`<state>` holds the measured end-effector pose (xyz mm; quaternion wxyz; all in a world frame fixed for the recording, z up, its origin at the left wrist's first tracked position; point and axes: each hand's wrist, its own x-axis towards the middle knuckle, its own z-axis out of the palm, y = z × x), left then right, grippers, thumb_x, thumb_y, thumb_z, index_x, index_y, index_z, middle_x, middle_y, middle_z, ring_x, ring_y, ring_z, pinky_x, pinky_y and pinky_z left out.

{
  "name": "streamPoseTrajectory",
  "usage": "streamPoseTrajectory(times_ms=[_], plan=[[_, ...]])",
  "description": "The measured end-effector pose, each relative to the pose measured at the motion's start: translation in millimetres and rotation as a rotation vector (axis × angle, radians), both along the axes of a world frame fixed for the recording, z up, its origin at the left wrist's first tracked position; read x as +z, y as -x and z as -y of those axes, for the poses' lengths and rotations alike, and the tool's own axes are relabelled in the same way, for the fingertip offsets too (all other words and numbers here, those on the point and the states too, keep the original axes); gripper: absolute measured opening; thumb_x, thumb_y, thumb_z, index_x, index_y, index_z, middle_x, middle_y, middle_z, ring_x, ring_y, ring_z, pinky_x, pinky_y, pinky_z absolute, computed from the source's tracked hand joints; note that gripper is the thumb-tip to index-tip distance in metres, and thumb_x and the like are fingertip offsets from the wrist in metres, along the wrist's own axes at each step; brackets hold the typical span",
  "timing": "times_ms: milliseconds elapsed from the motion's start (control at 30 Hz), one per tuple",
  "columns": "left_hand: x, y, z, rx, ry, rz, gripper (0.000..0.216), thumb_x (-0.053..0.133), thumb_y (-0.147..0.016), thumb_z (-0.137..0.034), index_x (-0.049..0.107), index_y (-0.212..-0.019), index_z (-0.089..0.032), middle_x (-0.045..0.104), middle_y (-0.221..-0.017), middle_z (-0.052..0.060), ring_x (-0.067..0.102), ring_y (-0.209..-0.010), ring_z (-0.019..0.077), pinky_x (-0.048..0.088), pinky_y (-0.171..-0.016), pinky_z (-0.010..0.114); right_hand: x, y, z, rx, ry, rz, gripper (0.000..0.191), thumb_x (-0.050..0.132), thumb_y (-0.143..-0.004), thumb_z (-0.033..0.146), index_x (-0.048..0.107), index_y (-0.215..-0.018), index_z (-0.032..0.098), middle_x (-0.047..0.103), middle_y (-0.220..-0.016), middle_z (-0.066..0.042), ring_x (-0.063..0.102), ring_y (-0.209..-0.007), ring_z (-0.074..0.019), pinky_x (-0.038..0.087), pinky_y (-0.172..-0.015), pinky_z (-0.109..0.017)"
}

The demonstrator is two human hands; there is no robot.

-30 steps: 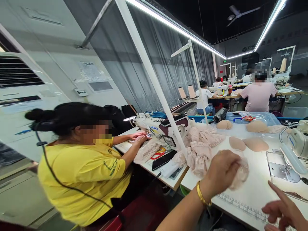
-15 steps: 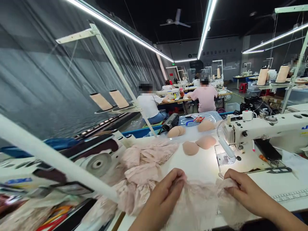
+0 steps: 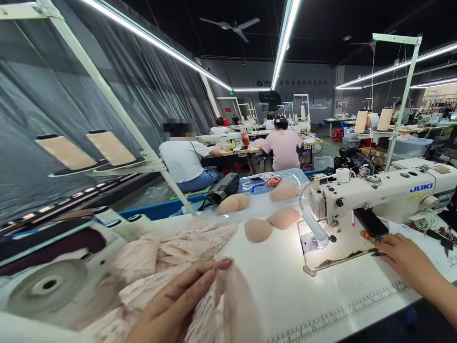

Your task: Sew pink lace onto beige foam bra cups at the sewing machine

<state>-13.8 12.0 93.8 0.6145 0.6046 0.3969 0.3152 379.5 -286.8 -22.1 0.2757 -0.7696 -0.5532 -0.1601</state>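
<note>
Operator: Status of hands?

Inspector: Left hand (image 3: 174, 305) is at the near left; its fingers (image 3: 200, 278) are closed on a piece of pink lace (image 3: 228, 305), lifted just off the desk (image 3: 285, 286). Right hand (image 3: 402, 257) rests at the near right on the bed of the sewing machine (image 3: 378, 195), beside a dark tool (image 3: 374, 253). Its fingers are loosely together; whether they grip that tool cannot be told.

Operator: Progress?

Inspector: Judged from layout, work is at the preparation stage. The lace is well left of the needle plate (image 3: 314, 243), not under the foot. No seam is visible on it. A pile of similar lace (image 3: 171, 252) lies at the far left of the held piece, apparently waiting. Four groups of foam cups (image 3: 257, 229) lie loose on the desk, none joined to lace.

Operator: Containers?

Inspector: One clear plastic bin (image 3: 293, 175) stands at the far edge of the desk. Red-handled scissors (image 3: 273, 181) and a blue item lie on its lid; contents below cannot be made out. Farther right, another clear bin (image 3: 410, 145) stands past the thread stand (image 3: 392, 128); contents unclear.
</note>
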Motion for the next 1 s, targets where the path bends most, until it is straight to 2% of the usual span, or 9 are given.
streamPoseTrajectory(times_ms=[67, 167, 267, 367, 433, 500, 700, 833, 1000], plan=[[7.2, -6, 1, 0.018, -0.037, 0.022, 0.060, 0.094, -0.057, -0.062, 0.078, -0.099, -0.021, 0.074, -0.092, 0.005, 0.067, -0.090, 0.0265, 0.057, -0.072, 0.029, -14.4, -20, 14, -0.033, -0.006, 0.034, 0.036, 0.048, -0.105, 0.034, 0.073, -0.080, 0.025, 0.070, -0.079, -0.010, 0.062, -0.073, -0.0282, 0.048, -0.064, -0.039], [-4.0, -33, 17, -0.188, -0.027, -0.041, 0.060, 0.089, -0.067, -0.064, 0.076, -0.105, -0.020, 0.068, -0.080, 0.002, 0.065, -0.084, 0.0229, 0.053, -0.070, 0.026, -28.4, -19, 12, -0.025, -0.037, 0.012, 0.036, 0.045, -0.108, 0.037, 0.070, -0.086, 0.023, 0.075, -0.091, -0.013, 0.068, -0.083, -0.0293, 0.054, -0.072, -0.042], [-30.9, -64, 37, -0.444, 0.019, -0.077, 0.062, 0.083, -0.074, -0.066, 0.073, -0.111, -0.017, 0.059, -0.073, -0.001, 0.060, -0.077, 0.0196, 0.048, -0.070, 0.026, -28.3, 13, -8, 0.021, -0.030, -0.090, 0.033, 0.034, -0.114, 0.032, 0.063, -0.102, 0.024, 0.074, -0.083, -0.005, 0.072, -0.071, -0.0212, 0.058, -0.065, -0.032], [-53.0, -82, 47, -0.607, 0.045, -0.086, 0.062, 0.080, -0.079, -0.061, 0.070, -0.122, -0.016, 0.051, -0.073, -0.004, 0.054, -0.078, 0.0175, 0.043, -0.073, 0.026, -12.1, 62, -32, 0.125, 0.050, -0.223, 0.031, 0.029, -0.117, 0.030, 0.058, -0.106, 0.027, 0.065, -0.068, 0.006, 0.066, -0.054, -0.0131, 0.054, -0.055, -0.020], [-60.2, -86, 49, -0.615, 0.031, -0.106, 0.063, 0.079, -0.082, -0.058, 0.068, -0.128, -0.016, 0.042, -0.072, -0.007, 0.045, -0.073, 0.0143, 0.036, -0.070, 0.024, 2.2, 91, -47, 0.258, 0.104, -0.401, 0.019, 0.045, -0.113, 0.039, 0.059, -0.110, 0.027, 0.073, -0.083, 0.003, 0.073, -0.073, -0.0154, 0.059, -0.067, -0.023], [-62.3, -87, 50, -0.600, 0.032, -0.111, 0.066, 0.079, -0.082, -0.057, 0.067, -0.130, -0.014, 0.035, -0.072, -0.008, 0.035, -0.069, 0.0122, 0.027, -0.066, 0.024, 12.7, 111, -58, 0.337, 0.089, -0.377, 0.015, 0.057, -0.108, 0.041, 0.062, -0.112, 0.027, 0.077, -0.093, 0.001, 0.075, -0.079, -0.0179, 0.060, -0.073, -0.026], [-66.3, -86, 56, -0.631, 0.171, -0.021, 0.075, 0.088, -0.074, -0.055, 0.068, -0.133, -0.013, 0.035, -0.070, -0.009, 0.032, -0.066, 0.0097, 0.022, -0.064, 0.024, 3.9, 117, -67, 0.327, -0.065, 0.095, 0.018, 0.052, -0.109, 0.031, 0.064, -0.121, 0.025, 0.082, -0.107, -0.008, 0.082, -0.090, -0.0230, 0.062, -0.073, -0.030], [-70.1, -81, 58, -0.613, 0.190, 0.016, 0.072, 0.088, -0.075, -0.052, 0.068, -0.132, -0.013, 0.036, -0.070, -0.009, 0.031, -0.064, 0.0081, 0.023, -0.063, 0.023, 1.5, 123, -74, 0.354, -0.078, 0.244, 0.017, 0.049, -0.110, 0.029, 0.062, -0.119, 0.023, 0.082, -0.096, -0.006, 0.081, -0.077, -0.0221, 0.061, -0.061, -0.031], [-70.0, -75, 65, -0.639, 0.136, -0.008, 0.069, 0.085, -0.082, -0.045, 0.065, -0.140, -0.014, 0.031, -0.073, -0.009, 0.028, -0.064, 0.0081, 0.024, -0.061, 0.023, 10.4, 143, -83, 0.301, -0.106, 0.246, 0.026, 0.039, -0.113, 0.032, 0.062, -0.106, 0.022, 0.078, -0.082, -0.005, 0.078, -0.063, -0.0221, 0.054, -0.049, -0.032]])
